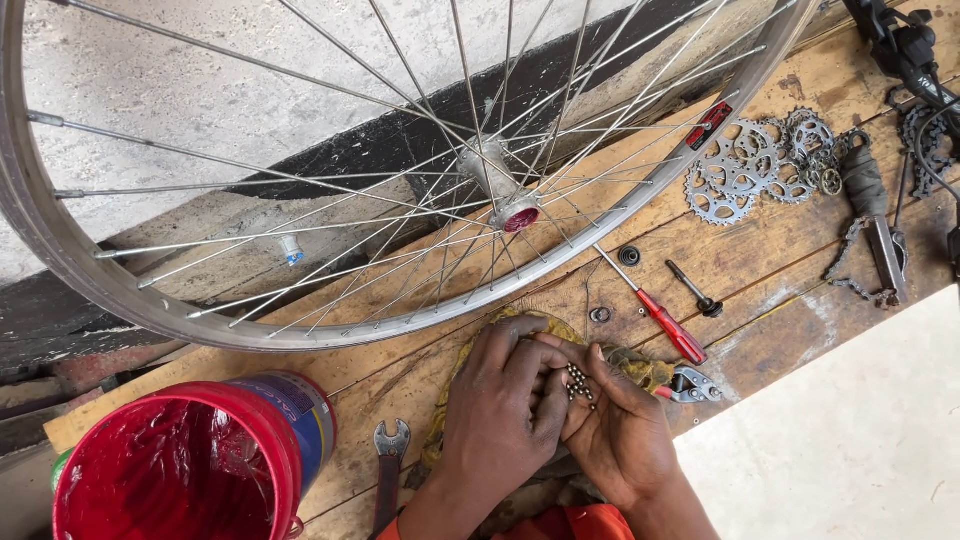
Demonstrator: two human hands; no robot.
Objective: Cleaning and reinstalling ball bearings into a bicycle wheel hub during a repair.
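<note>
Nearest to the camera, the right hand (615, 430) lies palm up and cupped open, with a small heap of steel bearing balls (579, 383) in the palm near the base of its fingers. The left hand (500, 400) is bent over it from the left, and its fingertips touch the balls; whether they pinch one I cannot tell. Both hands rest over a yellow rag (545, 330) on the wooden counter (790, 240). Left of the left hand lie a spanner (389, 455) and a red bucket (175, 465). Right of the right hand lies a red screwdriver (655, 310). Beyond the hands stands the bicycle wheel (300, 330), with its hub (505, 195) directly above the balls.
</note>
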